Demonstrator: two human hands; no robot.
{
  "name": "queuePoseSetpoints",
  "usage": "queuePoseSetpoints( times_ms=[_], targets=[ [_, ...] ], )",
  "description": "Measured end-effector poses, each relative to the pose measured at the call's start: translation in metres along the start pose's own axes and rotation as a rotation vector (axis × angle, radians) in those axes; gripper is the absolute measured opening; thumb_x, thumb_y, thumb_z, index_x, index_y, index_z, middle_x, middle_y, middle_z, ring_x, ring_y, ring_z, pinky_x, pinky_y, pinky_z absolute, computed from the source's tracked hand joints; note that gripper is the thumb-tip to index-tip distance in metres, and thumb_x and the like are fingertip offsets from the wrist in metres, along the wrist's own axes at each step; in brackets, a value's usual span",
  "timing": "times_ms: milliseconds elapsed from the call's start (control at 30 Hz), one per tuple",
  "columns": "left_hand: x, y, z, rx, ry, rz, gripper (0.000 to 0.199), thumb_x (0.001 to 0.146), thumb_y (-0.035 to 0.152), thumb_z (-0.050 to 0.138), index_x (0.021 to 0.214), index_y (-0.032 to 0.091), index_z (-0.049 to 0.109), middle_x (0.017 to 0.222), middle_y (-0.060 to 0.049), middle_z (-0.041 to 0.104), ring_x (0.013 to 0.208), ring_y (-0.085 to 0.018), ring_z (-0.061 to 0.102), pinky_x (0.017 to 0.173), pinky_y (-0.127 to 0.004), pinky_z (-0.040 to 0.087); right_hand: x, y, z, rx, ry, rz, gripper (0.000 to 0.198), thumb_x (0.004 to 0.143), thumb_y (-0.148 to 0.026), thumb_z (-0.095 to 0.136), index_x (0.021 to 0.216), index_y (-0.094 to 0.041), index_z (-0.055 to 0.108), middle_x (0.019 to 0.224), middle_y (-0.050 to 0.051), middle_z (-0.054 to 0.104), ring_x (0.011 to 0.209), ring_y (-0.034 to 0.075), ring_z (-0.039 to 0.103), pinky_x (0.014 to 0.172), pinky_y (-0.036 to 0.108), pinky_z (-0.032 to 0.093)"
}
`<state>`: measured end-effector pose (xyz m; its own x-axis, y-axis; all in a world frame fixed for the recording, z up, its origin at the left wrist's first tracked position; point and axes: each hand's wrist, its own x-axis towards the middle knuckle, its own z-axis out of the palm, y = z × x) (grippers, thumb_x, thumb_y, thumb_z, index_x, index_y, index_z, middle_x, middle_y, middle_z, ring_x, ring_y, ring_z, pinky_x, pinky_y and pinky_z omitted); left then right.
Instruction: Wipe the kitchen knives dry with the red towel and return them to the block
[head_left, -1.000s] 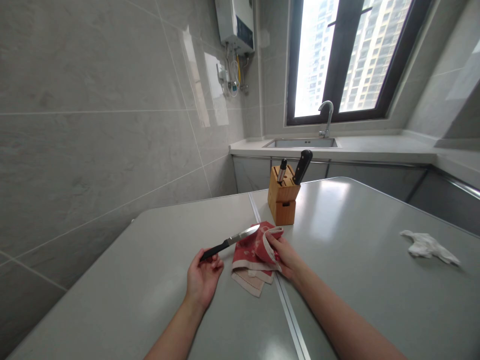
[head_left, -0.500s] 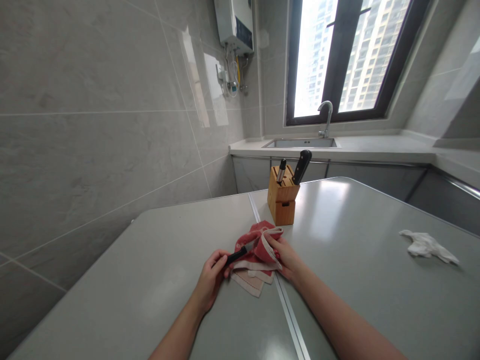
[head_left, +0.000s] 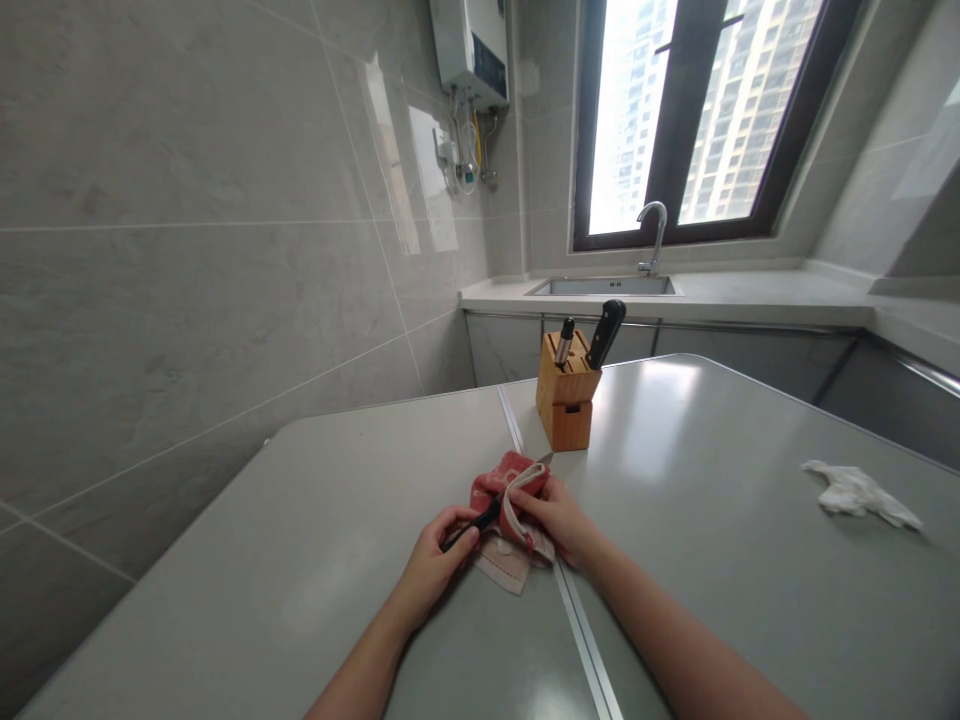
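Observation:
A knife with a black handle (head_left: 489, 515) lies across my left hand (head_left: 441, 555), whose fingers are closed around the handle. Most of its blade is covered by a red and white towel (head_left: 493, 482); a bit of the tip shows past the far edge of the cloth. My right hand (head_left: 559, 520) pinches the towel, folded over the blade, from the right side. Just beyond the towel stands a wooden knife block (head_left: 570, 390) holding a large black-handled knife (head_left: 606, 333) and a smaller tool with a black and silver handle (head_left: 565, 342).
A crumpled white cloth (head_left: 859, 493) lies on the right of the grey table (head_left: 712, 600). A metal strip (head_left: 583, 630) runs along the table's middle. Behind are a counter with a sink (head_left: 604, 286) and a faucet (head_left: 657, 235). A tiled wall (head_left: 225, 300) borders the left.
My right hand and the towel have shifted a little down and to the left along the knife, towards the handle. The blade's tip now shows beyond the cloth.

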<state>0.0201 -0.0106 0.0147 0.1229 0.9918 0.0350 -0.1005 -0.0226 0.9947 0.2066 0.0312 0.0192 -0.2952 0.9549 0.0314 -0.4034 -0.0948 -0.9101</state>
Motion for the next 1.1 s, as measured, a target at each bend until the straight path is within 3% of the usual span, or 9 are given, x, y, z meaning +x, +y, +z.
queuePoseSetpoints(
  times_ms=[267, 500, 767, 1100],
  targets=[
    [0.0017, -0.0048, -0.0013, 0.086, -0.059, 0.013, 0.022, 0.074, 0.032, 0.066, 0.088, 0.015, 0.065, 0.067, -0.003, 0.059, 0.055, -0.011, 0.046, 0.048, -0.018, 0.031, -0.0017, 0.0024, -0.0001, -0.195, -0.041, -0.077, 0.021, 0.067, -0.032, 0.073, 0.080, -0.017, 0.066, 0.076, 0.002, 0.068, 0.072, 0.017, 0.061, 0.067, 0.025, 0.047],
    [0.0033, -0.0040, -0.0040, 0.086, -0.014, -0.012, 0.024, 0.079, 0.034, 0.061, 0.091, 0.013, 0.063, 0.065, -0.002, 0.057, 0.050, -0.007, 0.041, 0.047, -0.017, 0.028, -0.0012, 0.0048, -0.0021, -0.136, -0.014, -0.064, 0.028, 0.069, -0.035, 0.071, 0.090, -0.016, 0.065, 0.087, 0.005, 0.069, 0.079, 0.018, 0.063, 0.071, 0.026, 0.049],
    [0.0030, -0.0033, -0.0061, 0.002, 0.015, -0.059, 0.024, 0.075, 0.036, 0.065, 0.080, 0.013, 0.062, 0.054, 0.002, 0.051, 0.045, -0.006, 0.037, 0.042, -0.016, 0.023, 0.0004, 0.0022, -0.0039, -0.025, 0.055, 0.020, 0.033, 0.069, -0.037, 0.071, 0.093, -0.015, 0.065, 0.090, 0.008, 0.071, 0.079, 0.019, 0.065, 0.070, 0.026, 0.051],
    [0.0017, -0.0026, -0.0069, -0.010, 0.006, -0.071, 0.022, 0.076, 0.035, 0.064, 0.079, 0.014, 0.058, 0.052, 0.005, 0.045, 0.047, -0.005, 0.035, 0.042, -0.015, 0.021, 0.0033, 0.0022, -0.0062, 0.108, 0.136, 0.036, 0.029, 0.066, -0.039, 0.072, 0.082, -0.015, 0.066, 0.077, 0.006, 0.072, 0.065, 0.017, 0.066, 0.060, 0.024, 0.052]
  ],
)
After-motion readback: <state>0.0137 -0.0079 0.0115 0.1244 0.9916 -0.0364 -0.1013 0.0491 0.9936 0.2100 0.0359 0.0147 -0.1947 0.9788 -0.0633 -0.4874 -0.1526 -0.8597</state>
